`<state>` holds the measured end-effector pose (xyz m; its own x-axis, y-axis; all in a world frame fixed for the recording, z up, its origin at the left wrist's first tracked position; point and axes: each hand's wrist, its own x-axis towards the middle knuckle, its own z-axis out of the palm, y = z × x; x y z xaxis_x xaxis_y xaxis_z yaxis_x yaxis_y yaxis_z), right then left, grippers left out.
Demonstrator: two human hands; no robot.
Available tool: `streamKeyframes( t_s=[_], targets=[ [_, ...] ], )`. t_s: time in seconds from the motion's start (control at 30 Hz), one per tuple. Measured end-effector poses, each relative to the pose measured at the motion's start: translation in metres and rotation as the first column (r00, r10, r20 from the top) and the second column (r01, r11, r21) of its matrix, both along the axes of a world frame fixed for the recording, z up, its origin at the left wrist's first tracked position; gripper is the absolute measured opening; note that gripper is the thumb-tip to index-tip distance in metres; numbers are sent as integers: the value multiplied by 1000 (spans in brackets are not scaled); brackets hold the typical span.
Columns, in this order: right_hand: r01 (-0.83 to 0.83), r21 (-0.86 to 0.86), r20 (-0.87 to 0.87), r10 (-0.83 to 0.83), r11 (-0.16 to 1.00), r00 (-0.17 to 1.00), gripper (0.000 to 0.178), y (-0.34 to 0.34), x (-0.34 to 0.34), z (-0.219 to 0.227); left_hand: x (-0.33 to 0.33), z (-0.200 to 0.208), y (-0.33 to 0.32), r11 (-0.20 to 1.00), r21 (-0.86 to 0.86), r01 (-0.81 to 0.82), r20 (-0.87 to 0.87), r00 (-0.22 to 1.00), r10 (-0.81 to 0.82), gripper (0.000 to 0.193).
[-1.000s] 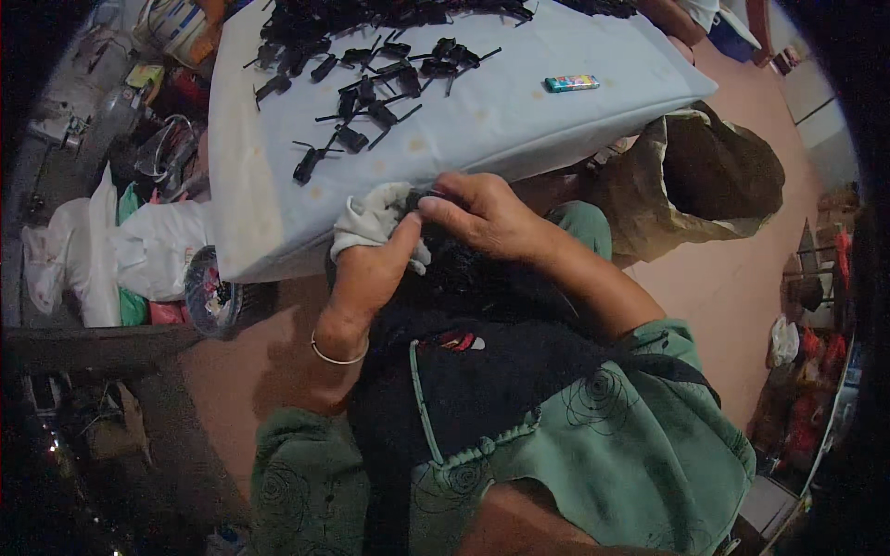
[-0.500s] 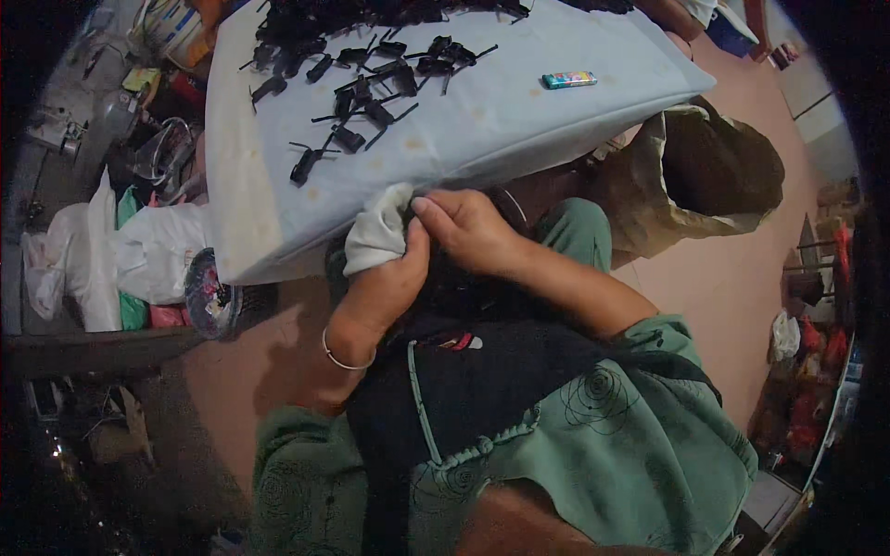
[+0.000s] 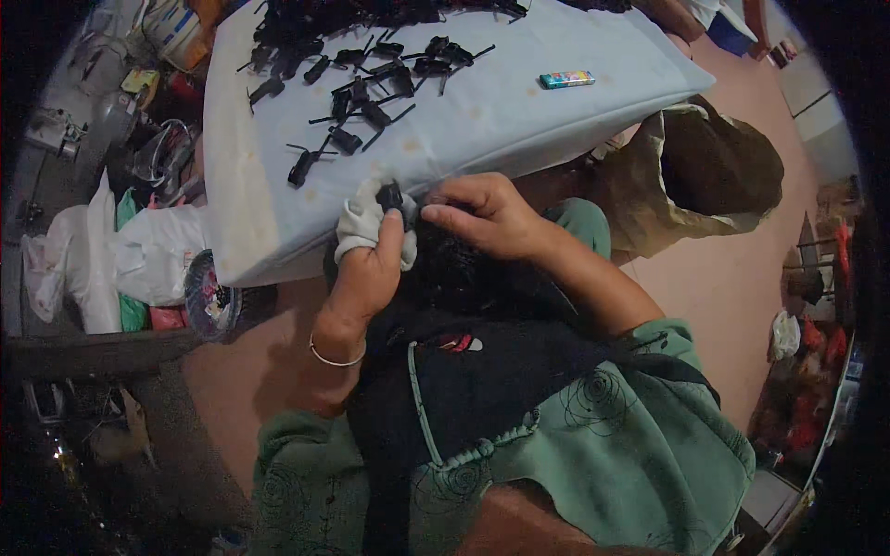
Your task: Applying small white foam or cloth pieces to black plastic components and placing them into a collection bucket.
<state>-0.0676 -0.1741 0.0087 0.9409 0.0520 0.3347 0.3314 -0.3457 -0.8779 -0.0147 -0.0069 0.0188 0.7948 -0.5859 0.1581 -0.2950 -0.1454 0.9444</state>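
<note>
1. Table: pile of small parts toward the far edge, loose parts in front of it, left of centre.
2. Packet: on table, right of loose parts.
3. Sack: on floor, right of table.
4. Plastic bags: left of table. Basket: beside bags, near table's near left corner.
5. Left hand: at near edge, cloth in it, single part against cloth. Right hand: just right.

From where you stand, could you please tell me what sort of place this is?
Probably a home workshop: many similar black parts lie on a pale table, an open brown sack stands beside it, and plastic bags sit at left.
</note>
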Motion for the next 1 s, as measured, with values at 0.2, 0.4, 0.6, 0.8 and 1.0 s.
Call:
streamKeyframes(
  t_s=[0.2,0.4,0.6,0.8,1.0],
  targets=[
    [61,110,-147,-44,992,988,19,12,3,3,-8,13,-5,994,-59,88,-172,980,-97,21],
    [-48,-54,-5,48,997,999,27,11,3,-4,2,0,-2,999,35,13,1,1000,-13,23],
    [-80,47,-192,88,996,977,27,18,4,1,-3,-7,-5,994,101,-38,321,947,4,25],
    [-89,47,-233,97,995,968,27,21,8,-3,2,-8,4,989,143,42,135,989,-62,29],
    [336,-442,179,-285,832,942,20,-15,58,3,9,-6,15,949,240,204,231,938,-260,35]
  ],
)
